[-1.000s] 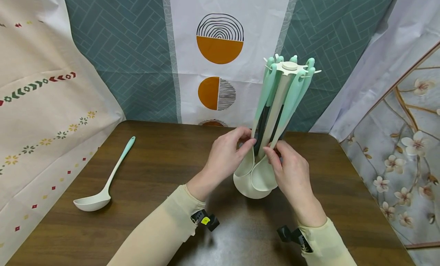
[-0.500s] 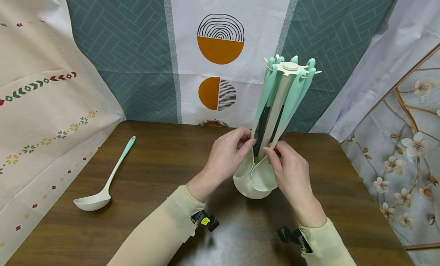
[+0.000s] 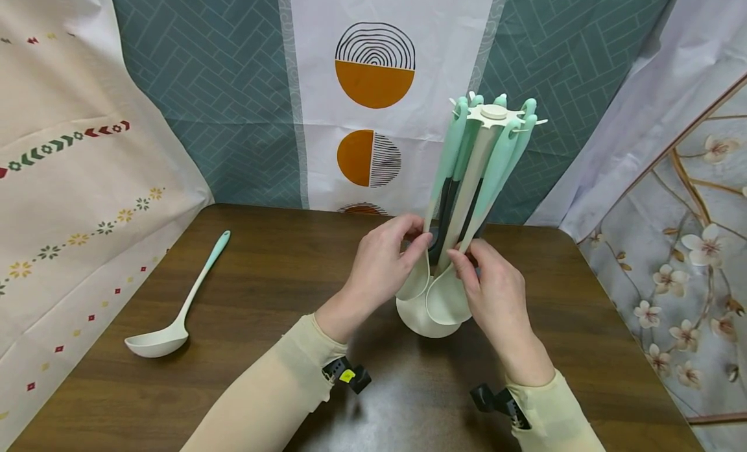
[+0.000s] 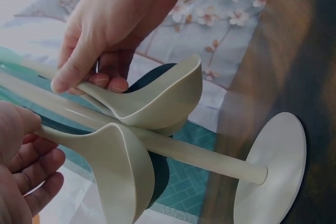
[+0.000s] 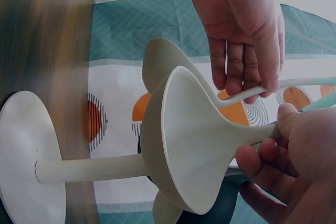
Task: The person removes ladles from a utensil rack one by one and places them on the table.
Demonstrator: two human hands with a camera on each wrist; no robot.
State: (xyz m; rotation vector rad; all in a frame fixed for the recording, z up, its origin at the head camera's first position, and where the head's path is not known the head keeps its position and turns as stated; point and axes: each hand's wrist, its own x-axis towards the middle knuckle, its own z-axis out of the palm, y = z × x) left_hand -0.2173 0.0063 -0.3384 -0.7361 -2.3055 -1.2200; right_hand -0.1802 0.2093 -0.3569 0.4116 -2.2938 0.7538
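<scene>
My left hand (image 3: 379,261) pinches the thin neck of a cream, broad-headed turner (image 4: 113,166) with a mint handle. The turner hangs at the left side of an upright utensil stand (image 3: 493,113). On the stand's near side, my right hand (image 3: 496,283) grips the neck of a cream ladle (image 5: 194,129), its hollow bowl facing outward. Both handles reach up to the hooks on the stand's top. Several more mint-handled utensils hang around the pole, some with dark lower parts; their heads are mostly hidden behind the front two.
Another ladle (image 3: 160,342) with a mint handle end lies at the left of the brown wooden table (image 3: 280,257). The stand's round cream base (image 5: 31,150) rests on the tabletop. Patterned cloths hang behind and at both sides.
My left hand has shifted slightly left, drawing the turner's neck a little away from the pole. My right hand, the stand and the lying ladle look still.
</scene>
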